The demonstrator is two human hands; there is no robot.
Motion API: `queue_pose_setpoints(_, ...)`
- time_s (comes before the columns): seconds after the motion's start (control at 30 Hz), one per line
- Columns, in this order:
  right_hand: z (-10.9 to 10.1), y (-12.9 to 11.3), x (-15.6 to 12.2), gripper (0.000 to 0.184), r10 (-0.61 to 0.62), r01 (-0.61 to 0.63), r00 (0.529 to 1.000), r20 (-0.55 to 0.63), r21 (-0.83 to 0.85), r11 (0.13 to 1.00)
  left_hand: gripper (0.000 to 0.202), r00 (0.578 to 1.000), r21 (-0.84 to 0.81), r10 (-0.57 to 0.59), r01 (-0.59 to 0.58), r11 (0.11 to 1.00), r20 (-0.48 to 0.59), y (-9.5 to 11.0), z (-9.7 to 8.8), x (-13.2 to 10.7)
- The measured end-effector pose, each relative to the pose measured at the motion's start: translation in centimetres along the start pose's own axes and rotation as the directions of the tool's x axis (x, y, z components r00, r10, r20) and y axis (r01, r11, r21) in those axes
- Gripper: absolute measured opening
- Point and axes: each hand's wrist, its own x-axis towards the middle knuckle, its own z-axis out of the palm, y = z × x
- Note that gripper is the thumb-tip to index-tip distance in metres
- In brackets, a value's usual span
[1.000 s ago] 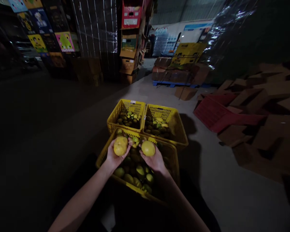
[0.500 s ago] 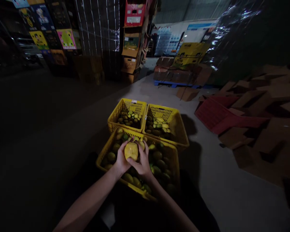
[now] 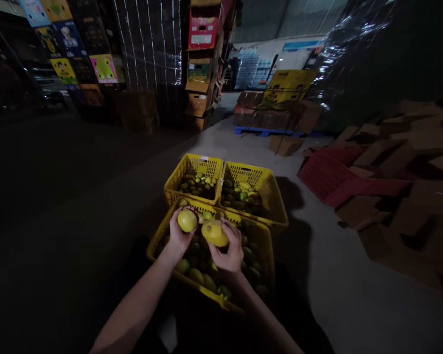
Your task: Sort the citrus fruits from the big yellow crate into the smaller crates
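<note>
My left hand (image 3: 178, 232) is closed round a round yellow fruit (image 3: 187, 221). My right hand (image 3: 228, 251) grips a larger, oval yellow fruit (image 3: 214, 232) from below. Both are held side by side just above the near yellow crate (image 3: 158, 241), which is full of green and yellow fruit. Beyond it stand two more yellow crates, the left one (image 3: 177, 179) and the right one (image 3: 271, 189), each part filled with the same fruit.
Flattened cardboard boxes (image 3: 402, 162) and a red crate (image 3: 327, 177) lie on the concrete floor to the right. Stacked cartons (image 3: 201, 64) and a wrapped pallet (image 3: 151, 49) rise at the back. Boxes on a blue pallet (image 3: 269, 118) sit farther off.
Half a second ago both hands were pressed together round one fruit; now they are apart again, each with its own fruit, slightly higher over the near crate.
</note>
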Motion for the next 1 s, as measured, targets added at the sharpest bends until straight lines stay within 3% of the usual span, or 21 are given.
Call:
queue_pose_setpoints(0.1, 0.4, -0.4, 0.4, 0.058, 0.133, -0.128, 0.989, -0.063, 0.082, 0.988, 0.019, 0.997, 0.056, 0.076, -0.076, 0.996, 0.015, 0.2, 0.0, -0.3)
queue_pose_setpoints(0.27, 1.0, -1.0, 0.4, 0.055, 0.219, -0.229, 0.973, 0.073, 0.19, 0.955, 0.02, 0.977, 0.282, 0.177, -0.205, 0.937, 0.12, -0.3, -0.2, -1.1)
queue_pose_setpoints(0.37, 1.1, -1.1, 0.2, 0.057, 0.25, -0.262, 0.965, 0.082, 0.224, 0.939, 0.023, 0.963, 0.351, 0.204, -0.255, 0.901, 0.176, -0.1, 0.0, -1.3)
queue_pose_setpoints(0.43, 1.0, -1.1, 0.3, 0.058, 0.269, -0.286, 0.958, 0.102, 0.244, 0.927, 0.026, 0.975, 0.349, 0.183, -0.217, 0.912, 0.127, 0.3, 0.2, -1.3)
queue_pose_setpoints(0.6, 0.9, -1.5, 0.8, 0.072, 0.355, -0.419, 0.901, 0.248, 0.294, 0.859, 0.026, 0.99, 0.154, -0.024, 0.045, 0.987, -0.137, 0.9, 0.3, -0.9)
queue_pose_setpoints(0.67, 0.9, -1.7, 1.2, 0.075, 0.452, -0.532, 0.845, 0.287, 0.348, 0.772, 0.026, 0.986, 0.157, -0.091, 0.113, 0.981, -0.143, 0.9, 0.1, -0.8)
queue_pose_setpoints(0.7, 0.9, -1.8, 1.5, 0.073, 0.516, -0.607, 0.795, 0.319, 0.388, 0.694, 0.026, 0.984, 0.165, -0.111, 0.134, 0.977, -0.14, 0.9, 0.1, -0.8)
queue_pose_setpoints(0.83, 0.8, -1.6, 2.2, 0.054, 0.696, -0.825, 0.523, 0.493, 0.498, 0.267, 0.025, 0.976, 0.16, -0.132, 0.16, 0.974, -0.171, 0.9, 0.0, -1.0)
queue_pose_setpoints(0.9, 0.7, -1.4, 2.3, 0.044, 0.714, -0.844, 0.457, 0.531, 0.512, 0.16, 0.026, 0.975, 0.161, -0.129, 0.158, 0.974, -0.182, 0.7, -0.1, -1.0)
queue_pose_setpoints(1.0, 0.6, -1.1, 2.3, 0.036, 0.715, -0.845, 0.399, 0.574, 0.533, 0.043, 0.03, 0.975, 0.175, -0.134, 0.165, 0.971, -0.176, 0.5, -0.3, -0.8)
